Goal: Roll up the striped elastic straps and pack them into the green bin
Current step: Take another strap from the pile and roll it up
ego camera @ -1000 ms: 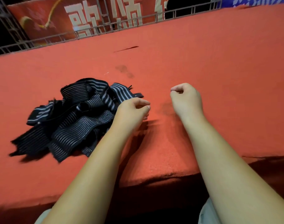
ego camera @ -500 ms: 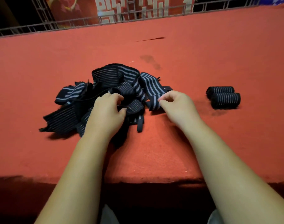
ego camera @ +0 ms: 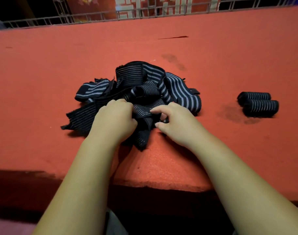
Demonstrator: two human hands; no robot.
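Observation:
A tangled pile of black elastic straps with grey stripes (ego camera: 144,85) lies in the middle of the red felt table (ego camera: 43,82). My left hand (ego camera: 115,118) and my right hand (ego camera: 176,121) both grip one strap (ego camera: 143,112) at the near edge of the pile, the fingers pinching its folded end between them. Two rolled straps (ego camera: 258,103) lie side by side on the table to the right, apart from both hands. No green bin shows in this view.
A metal railing (ego camera: 144,12) runs along the table's far edge, with a red banner with pale characters (ego camera: 153,4) behind it. Dark stains (ego camera: 233,114) mark the felt next to the rolls. The table's near edge (ego camera: 161,187) drops into shadow.
Both hands have gone from closed and held apart over bare felt into the pile, and now grip one strap together. The view has swung right, bringing the two rolled straps into sight.

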